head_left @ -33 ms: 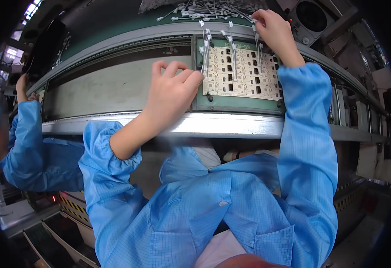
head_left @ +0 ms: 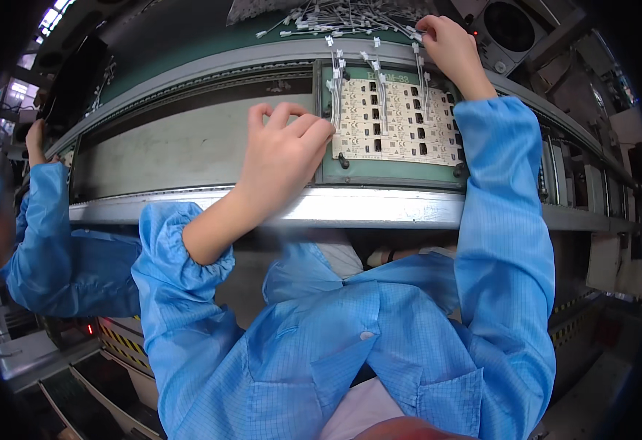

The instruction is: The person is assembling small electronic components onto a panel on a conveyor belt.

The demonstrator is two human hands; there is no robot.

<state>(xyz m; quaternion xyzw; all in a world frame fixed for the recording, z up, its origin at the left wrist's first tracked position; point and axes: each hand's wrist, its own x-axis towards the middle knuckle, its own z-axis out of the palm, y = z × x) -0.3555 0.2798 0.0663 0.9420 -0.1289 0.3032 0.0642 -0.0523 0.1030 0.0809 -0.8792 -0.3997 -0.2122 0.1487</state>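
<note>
My left hand [head_left: 283, 150] is closed, with thumb and forefinger together at the left edge of a panel of pale circuit boards [head_left: 398, 139]. Its fingertips meet the lower end of some upright white wire leads [head_left: 336, 92]; what they pinch is hidden. At the far right, my right hand [head_left: 451, 55] has its fingers closed on a white-plugged wire lead [head_left: 416, 35] at the edge of a loose pile of wire leads [head_left: 350, 16]. More leads stand up from the panel in the middle [head_left: 383, 95] and right [head_left: 425, 95]. The panel lies in a green carrier frame [head_left: 380, 173].
A silver rail [head_left: 380, 205] runs along the near side of the conveyor, and a grey rail [head_left: 255, 55] along its far side. A clear plastic bag [head_left: 251, 9] lies behind. Back right stands a box with a round black face [head_left: 510, 29]. Another person's sleeve [head_left: 48, 213] is at left.
My right hand has shifted very slightly up and to the right, beside the pile. The left hand holds its place at the panel's edge.
</note>
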